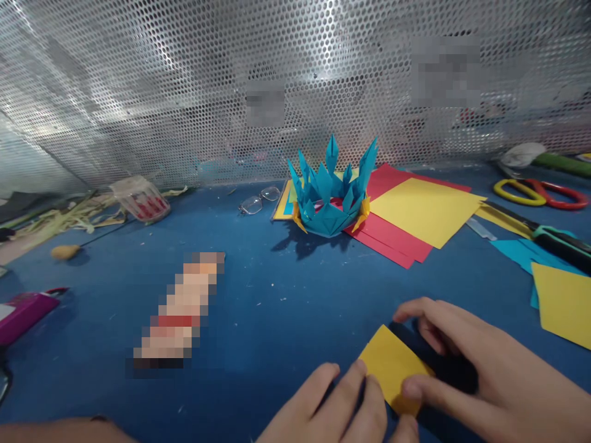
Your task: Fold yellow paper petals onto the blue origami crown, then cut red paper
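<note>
A small folded yellow paper (390, 364) lies on the blue table (277, 307) near its front edge. My left hand (337, 409) rests at the paper's near left edge, fingertips touching it. My right hand (471, 363) presses on the paper from the right, thumb on its near corner and fingers curled over its far side. Neither hand lifts the paper off the table.
A blue origami crown (330, 197) stands at the back centre beside red (392, 237) and yellow sheets (425, 209). Glasses (258, 200), scissors (540, 192), a utility knife (554, 240), more yellow (563, 301) and blue paper (519, 252), a pink object (23, 311) and a plastic cup (138, 198) lie about. Perforated metal mesh (184, 80) walls the back.
</note>
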Available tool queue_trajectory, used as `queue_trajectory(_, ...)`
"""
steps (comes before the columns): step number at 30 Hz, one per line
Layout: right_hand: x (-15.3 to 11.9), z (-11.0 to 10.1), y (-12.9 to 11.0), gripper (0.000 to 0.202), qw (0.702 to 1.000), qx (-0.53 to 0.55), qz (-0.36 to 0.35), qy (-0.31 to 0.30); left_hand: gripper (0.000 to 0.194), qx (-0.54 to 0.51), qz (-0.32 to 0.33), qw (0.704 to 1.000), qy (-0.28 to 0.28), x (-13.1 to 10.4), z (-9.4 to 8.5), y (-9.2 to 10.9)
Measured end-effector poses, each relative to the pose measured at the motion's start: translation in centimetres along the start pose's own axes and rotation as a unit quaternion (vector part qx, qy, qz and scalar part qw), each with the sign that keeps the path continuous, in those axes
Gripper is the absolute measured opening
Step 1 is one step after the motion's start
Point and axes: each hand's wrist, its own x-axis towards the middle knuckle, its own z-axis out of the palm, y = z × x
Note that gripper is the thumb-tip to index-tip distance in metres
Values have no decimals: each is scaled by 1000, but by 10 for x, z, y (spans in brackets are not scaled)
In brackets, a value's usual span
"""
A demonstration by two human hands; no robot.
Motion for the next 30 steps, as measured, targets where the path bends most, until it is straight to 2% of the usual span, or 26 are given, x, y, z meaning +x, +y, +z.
queue_trajectory(2, -2, 3, 1, 31, 999, -29, -20, 10, 26, -3, -10, 1000, 22, 3, 1, 0)
queue_trajectory(6, 3, 7, 1, 20, 996, -76, -42, 11, 22, -4, -11, 999, 35, 8, 2, 0)
queue_trajectory(9, 9, 10, -1, 34, 990, -129, -57, 26, 20, -13, -4, 999, 32, 9, 1, 0)
queue_trajectory(13, 15, 12, -1, 48, 982, -181, -46, 36, 20, -19, 16, 999, 20, 8, 1, -2)
queue_trajectory(17, 20, 12, -1, 51, 980, -198, 0, 6, 22, -43, 23, 999, 19, 8, 4, -4)
queue_trajectory(20, 22, 14, -1, 53, 977, -209, 34, 7, 25, -67, 30, 997, 14, 9, 5, -4)
queue_trajectory(26, 19, 18, 1, 56, 978, -207, 35, 17, 25, -73, 24, 997, 15, 9, 3, -3)
queue_trajectory(30, 19, 16, 3, 57, 982, -186, 33, 5, 27, -55, 56, 997, -22, 6, 1, -5)
